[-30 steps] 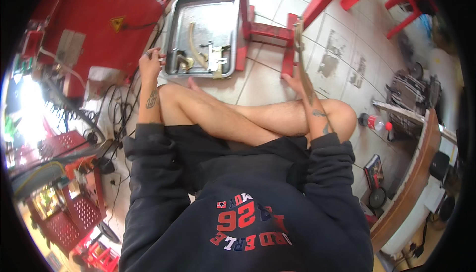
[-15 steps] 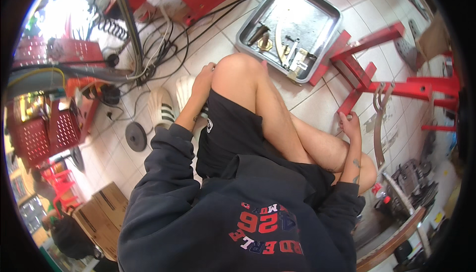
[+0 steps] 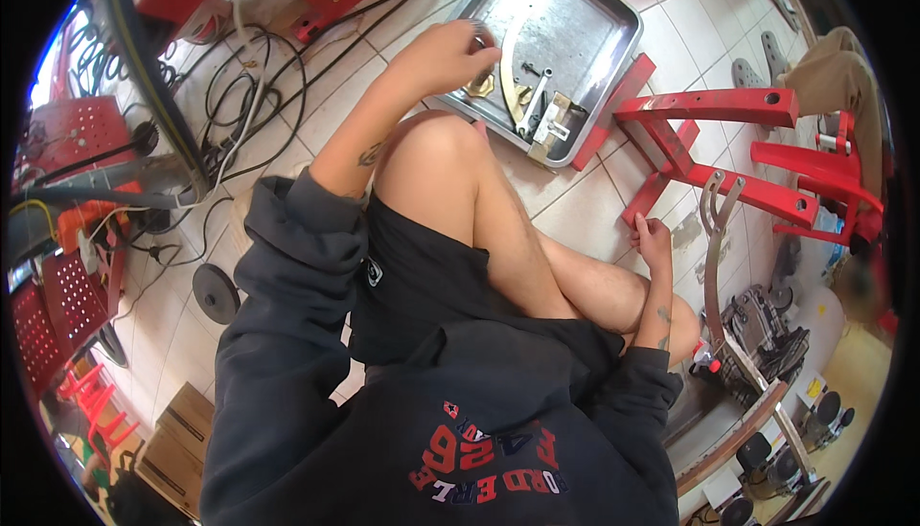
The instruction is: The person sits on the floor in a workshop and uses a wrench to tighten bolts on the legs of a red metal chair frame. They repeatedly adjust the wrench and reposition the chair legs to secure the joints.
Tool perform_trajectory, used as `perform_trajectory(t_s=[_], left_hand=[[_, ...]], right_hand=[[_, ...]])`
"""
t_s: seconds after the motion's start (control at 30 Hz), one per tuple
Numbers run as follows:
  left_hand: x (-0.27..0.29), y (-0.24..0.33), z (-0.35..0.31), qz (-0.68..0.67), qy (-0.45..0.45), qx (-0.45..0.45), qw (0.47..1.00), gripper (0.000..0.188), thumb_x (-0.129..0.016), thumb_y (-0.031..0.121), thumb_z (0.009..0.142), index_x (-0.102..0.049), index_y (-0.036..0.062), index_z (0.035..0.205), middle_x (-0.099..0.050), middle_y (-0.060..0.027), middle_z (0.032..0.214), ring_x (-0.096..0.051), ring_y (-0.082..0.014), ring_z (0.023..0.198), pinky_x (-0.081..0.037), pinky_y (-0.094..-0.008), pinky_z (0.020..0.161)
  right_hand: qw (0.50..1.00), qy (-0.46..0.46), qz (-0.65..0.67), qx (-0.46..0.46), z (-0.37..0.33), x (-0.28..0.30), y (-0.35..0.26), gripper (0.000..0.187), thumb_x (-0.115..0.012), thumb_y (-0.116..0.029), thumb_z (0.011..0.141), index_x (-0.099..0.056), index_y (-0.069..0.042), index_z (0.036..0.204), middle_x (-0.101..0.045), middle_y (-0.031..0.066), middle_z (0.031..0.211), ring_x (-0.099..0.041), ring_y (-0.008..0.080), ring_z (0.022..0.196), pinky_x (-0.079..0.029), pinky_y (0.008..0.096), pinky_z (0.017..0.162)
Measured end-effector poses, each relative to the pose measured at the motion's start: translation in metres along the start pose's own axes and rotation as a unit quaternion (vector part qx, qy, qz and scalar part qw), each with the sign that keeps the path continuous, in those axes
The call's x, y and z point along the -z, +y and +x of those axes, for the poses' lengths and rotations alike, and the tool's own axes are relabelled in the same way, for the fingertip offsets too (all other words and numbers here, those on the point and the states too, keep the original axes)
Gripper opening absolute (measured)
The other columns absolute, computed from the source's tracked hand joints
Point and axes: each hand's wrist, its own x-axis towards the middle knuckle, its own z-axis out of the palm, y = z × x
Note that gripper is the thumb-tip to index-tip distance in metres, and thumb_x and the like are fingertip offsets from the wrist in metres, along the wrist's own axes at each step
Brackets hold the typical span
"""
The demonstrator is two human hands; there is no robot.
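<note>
My left hand [image 3: 448, 58] reaches over the left end of a grey metal tray [image 3: 628, 47], its fingers curled round a dark cylindrical part [image 3: 482, 39] that they partly hide. Close below the fingers lies a brass-coloured nut-like piece [image 3: 478, 85]. A pale curved strip [image 3: 509, 57], a small dark bolt [image 3: 530, 68], a spanner [image 3: 540, 95] and a silver metal block [image 3: 556, 129] lie to its right in the tray. Above my right knee, my right hand [image 3: 654, 241] is closed with thumb and fingers together, beside a leg of a red metal stand [image 3: 671, 157]; nothing shows in it.
Black cables [image 3: 240, 95] lie coiled on the tiled floor at the left, with a dark round disc [image 3: 217, 293] nearer me. Cardboard boxes [image 3: 177, 440] stand lower left. At the right are a curved metal bar [image 3: 712, 258] and a red-capped bottle [image 3: 707, 357].
My left hand has moved from beside my left knee up and forward into the tray, onto the dark part. The right hand keeps its pose. The whole view has shifted slightly.
</note>
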Motion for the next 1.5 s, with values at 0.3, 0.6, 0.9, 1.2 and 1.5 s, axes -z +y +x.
perform_trajectory(t_s=[0.3, 0.6, 0.9, 1.2, 1.5], left_hand=[[-0.108, 0.041, 0.065, 0.236, -0.178, -0.006, 0.955, 0.020, -0.061, 0.012, 0.077, -0.069, 0.0009, 0.092, -0.066, -0.0237, 0.094, -0.065, -0.0348, 0.091, -0.053, -0.0433, 0.076], [-0.162, 0.006, 0.043, 0.220, -0.093, -0.020, 0.971, 0.021, -0.047, 0.006, 0.084, -0.064, -0.0009, 0.092, -0.062, -0.0238, 0.093, -0.062, -0.0372, 0.091, -0.051, -0.0469, 0.076], [-0.127, 0.025, 0.052, 0.081, 0.037, -0.062, 0.994, 0.020, -0.051, 0.001, 0.071, -0.062, 0.0024, 0.088, -0.064, -0.0225, 0.090, -0.061, -0.0402, 0.088, -0.047, -0.0487, 0.076], [-0.100, 0.067, -0.012, -0.169, 0.089, 0.042, 0.981, 0.031, -0.058, 0.017, 0.084, -0.053, -0.0048, 0.105, -0.063, -0.0140, 0.058, -0.066, -0.0199, 0.055, -0.054, -0.0328, 0.054], [-0.201, 0.117, -0.039, -0.394, -0.054, -0.028, 0.917, 0.036, -0.051, 0.017, 0.092, -0.040, 0.0062, 0.125, -0.064, -0.0131, 0.069, -0.062, -0.0182, 0.045, -0.051, -0.0309, 0.041]], right_hand=[[0.998, -0.033, -0.031, 0.049, 0.008, 0.003, 0.002, 0.044, -0.060, -0.040, 0.089, -0.057, 0.002, 0.075, -0.059, 0.0085, 0.061, -0.057, 0.0154, 0.051, -0.046, 0.0297, 0.050], [0.983, 0.063, -0.135, 0.104, 0.026, -0.004, 0.033, 0.051, -0.064, -0.048, 0.078, -0.063, 0.003, 0.077, -0.064, 0.0212, 0.072, -0.065, 0.0329, 0.071, -0.050, 0.0419, 0.067], [0.972, 0.120, -0.160, 0.128, 0.009, -0.007, 0.025, 0.049, -0.065, -0.051, 0.076, -0.064, -0.003, 0.086, -0.066, 0.0165, 0.082, -0.064, 0.0341, 0.080, -0.049, 0.0434, 0.070], [0.973, 0.084, -0.009, 0.215, 0.000, -0.016, 0.016, 0.036, -0.067, -0.030, 0.081, -0.061, 0.003, 0.095, -0.067, 0.0160, 0.078, -0.065, 0.0246, 0.072, -0.050, 0.0342, 0.068], [0.913, -0.112, 0.303, 0.248, -0.064, -0.048, -0.072, 0.033, -0.051, -0.029, 0.096, -0.055, -0.005, 0.118, -0.065, 0.0063, 0.088, -0.061, 0.0146, 0.067, -0.048, 0.0263, 0.058]])
